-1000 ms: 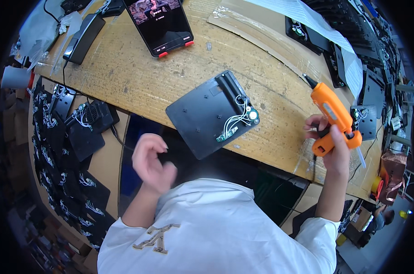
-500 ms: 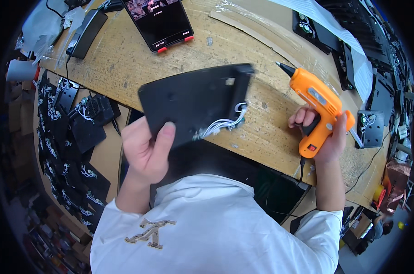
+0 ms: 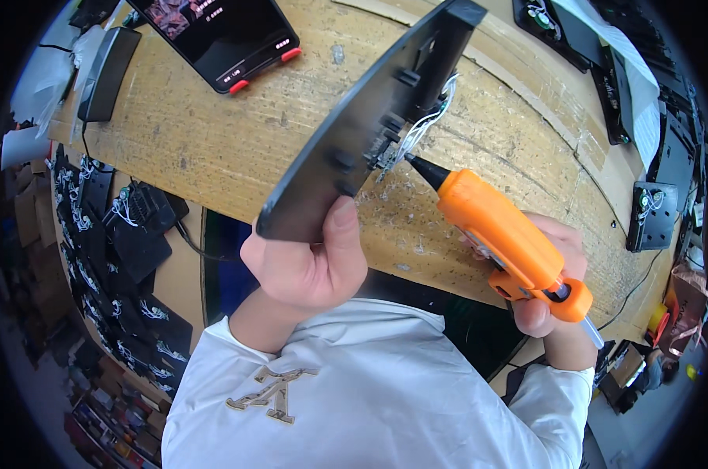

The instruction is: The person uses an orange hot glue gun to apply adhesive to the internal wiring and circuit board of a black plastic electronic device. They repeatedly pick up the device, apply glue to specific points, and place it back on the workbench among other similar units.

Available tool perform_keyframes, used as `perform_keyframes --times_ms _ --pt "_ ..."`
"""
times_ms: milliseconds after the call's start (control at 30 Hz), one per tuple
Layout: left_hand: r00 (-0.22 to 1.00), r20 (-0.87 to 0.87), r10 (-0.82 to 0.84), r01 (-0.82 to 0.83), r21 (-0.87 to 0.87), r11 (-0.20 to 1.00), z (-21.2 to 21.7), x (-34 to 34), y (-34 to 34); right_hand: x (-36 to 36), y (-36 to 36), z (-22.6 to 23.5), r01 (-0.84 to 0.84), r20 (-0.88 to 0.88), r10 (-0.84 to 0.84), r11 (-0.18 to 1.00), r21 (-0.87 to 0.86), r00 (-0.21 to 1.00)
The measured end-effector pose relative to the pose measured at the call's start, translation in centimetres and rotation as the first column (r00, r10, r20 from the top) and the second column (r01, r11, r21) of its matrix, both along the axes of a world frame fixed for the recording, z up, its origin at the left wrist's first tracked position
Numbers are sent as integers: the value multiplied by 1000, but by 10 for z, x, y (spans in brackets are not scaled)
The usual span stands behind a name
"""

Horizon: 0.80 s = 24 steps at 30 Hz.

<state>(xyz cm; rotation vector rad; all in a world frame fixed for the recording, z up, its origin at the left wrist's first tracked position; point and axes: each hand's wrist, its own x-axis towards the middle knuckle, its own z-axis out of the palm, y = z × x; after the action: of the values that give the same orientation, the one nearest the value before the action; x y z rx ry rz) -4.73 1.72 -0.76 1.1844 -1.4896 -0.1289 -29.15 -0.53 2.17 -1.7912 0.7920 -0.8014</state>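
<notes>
A thin black plastic panel [image 3: 322, 148] is gripped at its lower corner by my left hand [image 3: 311, 262], thumb on the inner face. It stands tilted on edge above the table, its inner face turned to the right. White wires [image 3: 428, 125] and a small connector [image 3: 381, 148] sit on that face. My right hand [image 3: 553, 250] is wrapped round an orange hot glue gun [image 3: 502, 223]. Its black nozzle points up and left, the tip right by the wires and connector; whether it touches cannot be made out. A clear glue stick [image 3: 591, 332] pokes from the gun's back end.
A phone [image 3: 221, 39] on a red-footed stand and a black device [image 3: 111, 74] are at the far left of the worn wooden table [image 3: 213, 148]. Several wired black panels [image 3: 146, 313] lie at left. Another panel [image 3: 652, 215], plastic wrap [image 3: 631, 86] and a cable are at right.
My left hand has turned the panel from nearly flat-facing to steeply on edge and raised it. My right hand has swung the glue gun left, bringing its nozzle to the wires.
</notes>
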Motion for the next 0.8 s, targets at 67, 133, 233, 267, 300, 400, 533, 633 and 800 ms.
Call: perform_keyframes --times_ms 67,133,233,267,300,400,533,633,800 --pt "999 -38 -12 13 8 1000 1 -1 0 2 -4 -1 -69 -24 67 995 -70 997" --pt "998 -58 -15 17 35 999 2 -1 2 6 -2 -1 -56 -32 53 995 -85 998" --pt "992 -110 -65 73 69 995 3 1 2 9 -1 -1 -46 -70 38 992 -115 997" --pt "989 -128 -77 86 68 994 2 1 2 10 -1 0 -46 -80 37 992 -121 996" --pt "987 -145 -73 81 48 996 1 -1 1 10 -1 1 -47 -93 36 991 -127 995" --pt "983 -155 -99 107 47 993 0 2 2 10 1 0 -31 -89 20 992 -125 996" --pt "985 -164 -60 66 27 997 -1 -1 0 10 1 -5 -30 -54 24 994 -108 998" --pt "997 -62 -44 45 27 999 -3 5 -2 8 4 -9 -13 -25 11 996 -91 1000" --pt "992 -126 -19 29 73 997 -3 3 0 9 1 -11 -44 9 45 992 -116 999"
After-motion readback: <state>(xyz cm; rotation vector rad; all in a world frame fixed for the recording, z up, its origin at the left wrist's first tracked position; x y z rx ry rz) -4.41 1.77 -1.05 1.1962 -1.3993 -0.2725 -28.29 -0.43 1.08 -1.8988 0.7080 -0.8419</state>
